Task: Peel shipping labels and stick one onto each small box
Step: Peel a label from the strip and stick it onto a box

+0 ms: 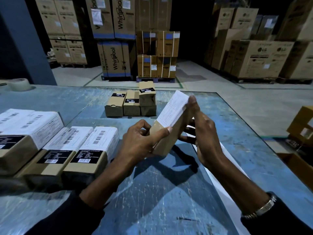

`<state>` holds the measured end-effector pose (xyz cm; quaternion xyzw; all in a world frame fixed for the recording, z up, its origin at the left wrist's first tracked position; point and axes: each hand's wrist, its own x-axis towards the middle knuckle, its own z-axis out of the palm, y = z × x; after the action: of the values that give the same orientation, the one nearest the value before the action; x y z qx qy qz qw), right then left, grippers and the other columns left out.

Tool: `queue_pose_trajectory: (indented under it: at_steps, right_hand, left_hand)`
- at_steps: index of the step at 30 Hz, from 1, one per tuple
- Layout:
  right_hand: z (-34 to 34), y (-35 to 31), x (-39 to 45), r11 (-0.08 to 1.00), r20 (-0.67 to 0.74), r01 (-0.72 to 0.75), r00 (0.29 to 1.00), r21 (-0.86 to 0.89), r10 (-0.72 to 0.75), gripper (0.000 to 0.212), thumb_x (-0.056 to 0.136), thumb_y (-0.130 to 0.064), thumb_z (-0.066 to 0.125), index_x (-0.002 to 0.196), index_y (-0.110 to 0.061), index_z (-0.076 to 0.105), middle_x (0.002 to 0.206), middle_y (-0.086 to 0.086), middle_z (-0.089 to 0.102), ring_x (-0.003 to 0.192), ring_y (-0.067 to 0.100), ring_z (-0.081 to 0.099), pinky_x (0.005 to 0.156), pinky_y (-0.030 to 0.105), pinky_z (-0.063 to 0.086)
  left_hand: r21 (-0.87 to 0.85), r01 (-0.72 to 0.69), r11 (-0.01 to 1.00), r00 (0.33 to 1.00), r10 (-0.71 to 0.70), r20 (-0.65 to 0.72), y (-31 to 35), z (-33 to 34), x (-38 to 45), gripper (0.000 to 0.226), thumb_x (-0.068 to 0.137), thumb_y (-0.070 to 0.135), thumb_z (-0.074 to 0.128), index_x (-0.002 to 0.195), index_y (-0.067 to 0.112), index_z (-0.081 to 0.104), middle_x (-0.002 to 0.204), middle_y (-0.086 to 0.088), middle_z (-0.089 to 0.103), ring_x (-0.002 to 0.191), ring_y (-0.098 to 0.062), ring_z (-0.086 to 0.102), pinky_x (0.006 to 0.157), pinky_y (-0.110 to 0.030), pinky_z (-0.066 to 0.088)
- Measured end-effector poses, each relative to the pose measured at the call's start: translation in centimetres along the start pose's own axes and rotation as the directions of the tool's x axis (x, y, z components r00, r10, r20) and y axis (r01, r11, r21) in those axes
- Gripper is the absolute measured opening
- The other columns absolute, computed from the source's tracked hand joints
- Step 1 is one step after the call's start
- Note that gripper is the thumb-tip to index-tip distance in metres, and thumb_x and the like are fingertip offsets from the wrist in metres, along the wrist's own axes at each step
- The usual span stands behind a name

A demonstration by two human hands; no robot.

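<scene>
I hold a small brown box [166,139] tilted above the blue table [169,192]. My left hand [140,141] grips its near end, with the index finger stretched along the side. My right hand [203,131] holds the far side, its thumb pressing the top edge of a white shipping label [172,109] that lies on the box's upper face. At the left, several small boxes [88,153] carry white labels with barcodes. Farther back on the table stand three small brown boxes [131,103] bearing only black stickers.
A roll of clear tape [19,84] lies at the table's far left edge. An open yellow-brown carton [301,124] stands off the table to the right. Tall stacks of appliance cartons [116,36] fill the warehouse floor behind.
</scene>
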<state>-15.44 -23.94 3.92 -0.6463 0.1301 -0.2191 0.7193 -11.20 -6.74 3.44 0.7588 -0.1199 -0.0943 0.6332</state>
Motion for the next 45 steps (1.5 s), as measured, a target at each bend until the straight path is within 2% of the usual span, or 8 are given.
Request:
queue_pose_trajectory:
  at_steps: [9,13,20,26,32,36,42,45]
  right_hand:
    - [-0.8,-0.1,0.5,0.982,0.107,0.031,0.994,-0.188,-0.011,0.1,0.05,-0.051,0.101,0.129,-0.024,0.048,0.12,0.003,0.072,0.102,0.017,0.077,0.072,0.041,0.068]
    - [-1.3,-0.4,0.9,0.982,0.052,0.073,0.997,-0.172,-0.065,0.086,0.054,-0.056,0.1,0.124,-0.02,0.065,0.11,0.004,0.079,0.094,0.023,0.081,0.067,0.043,0.067]
    - [-1.3,-1.2,0.4,0.978,-0.063,0.189,0.979,-0.092,-0.196,0.061,0.061,-0.075,0.08,0.101,-0.03,0.078,0.096,0.001,0.083,0.083,0.024,0.082,0.064,0.043,0.067]
    - [-0.4,-0.6,-0.1,0.954,0.104,0.245,0.968,-0.175,-0.229,0.061,0.08,-0.076,0.062,0.127,-0.038,0.067,0.114,-0.009,0.079,0.105,0.006,0.076,0.084,0.035,0.067]
    - [-1.1,-0.8,-0.1,0.961,0.335,0.228,0.927,-0.156,-0.166,0.069,0.078,-0.045,0.09,0.137,-0.026,0.061,0.12,0.0,0.079,0.112,0.018,0.076,0.095,0.043,0.063]
    - [-1.5,-1.1,0.0,0.996,0.417,0.083,0.905,0.02,-0.084,0.057,0.082,-0.023,0.085,0.134,-0.018,0.063,0.115,0.005,0.08,0.11,0.024,0.076,0.09,0.037,0.062]
    - [-1.1,-1.0,-0.4,0.981,0.526,-0.049,0.848,0.187,-0.058,0.091,0.067,-0.046,0.097,0.141,-0.011,0.058,0.126,0.012,0.075,0.117,0.027,0.072,0.093,0.033,0.059]
    - [-1.2,-1.1,-0.7,0.967,0.566,-0.075,0.82,0.244,-0.079,0.071,0.085,-0.025,0.083,0.148,-0.012,0.054,0.128,0.013,0.071,0.115,0.027,0.069,0.093,0.034,0.058]
  left_hand:
    - [-0.06,0.032,0.998,0.997,-0.027,0.076,-0.2,-0.6,-0.1,0.04,0.082,0.049,0.082,0.12,0.037,0.075,0.104,-0.006,0.08,0.089,-0.032,0.076,0.056,-0.034,0.06]
    - [-0.109,0.038,0.993,0.993,-0.025,0.12,0.2,-0.4,-0.8,0.035,0.084,0.042,0.083,0.118,0.037,0.079,0.075,0.009,0.078,0.066,-0.013,0.074,0.051,-0.028,0.056]
    - [-0.183,-0.002,0.983,0.988,0.03,0.151,0.8,0.1,-1.3,0.048,0.076,0.044,0.085,0.124,0.039,0.077,0.105,0.005,0.082,0.093,-0.027,0.079,0.064,-0.041,0.065]
    - [0.402,-0.337,0.852,0.927,0.374,-0.016,-0.7,0.9,-1.5,0.062,0.077,0.069,0.078,0.131,0.038,0.072,0.111,0.012,0.08,0.061,-0.001,0.074,0.055,-0.028,0.062]
    - [0.64,-0.444,0.627,0.804,0.594,-0.024,-1.2,0.2,-1.7,0.077,0.066,0.098,0.058,0.109,0.037,0.079,0.096,0.022,0.079,0.064,0.009,0.068,0.062,-0.024,0.061]
    - [0.459,-0.517,0.722,0.824,0.566,0.038,-0.5,0.0,-1.1,0.085,0.072,0.091,0.062,0.138,0.037,0.056,0.134,0.019,0.067,0.092,0.007,0.069,0.065,-0.028,0.064]
    - [0.133,-0.511,0.849,0.858,0.513,0.019,0.0,0.0,-1.2,0.064,0.082,0.07,0.07,0.138,0.041,0.06,0.133,0.019,0.068,0.122,-0.002,0.065,0.092,-0.038,0.063]
    - [0.032,-0.497,0.867,0.867,0.495,0.056,0.3,0.0,-1.4,0.059,0.089,0.058,0.071,0.144,0.039,0.059,0.137,0.02,0.066,0.126,-0.002,0.062,0.095,-0.031,0.06]
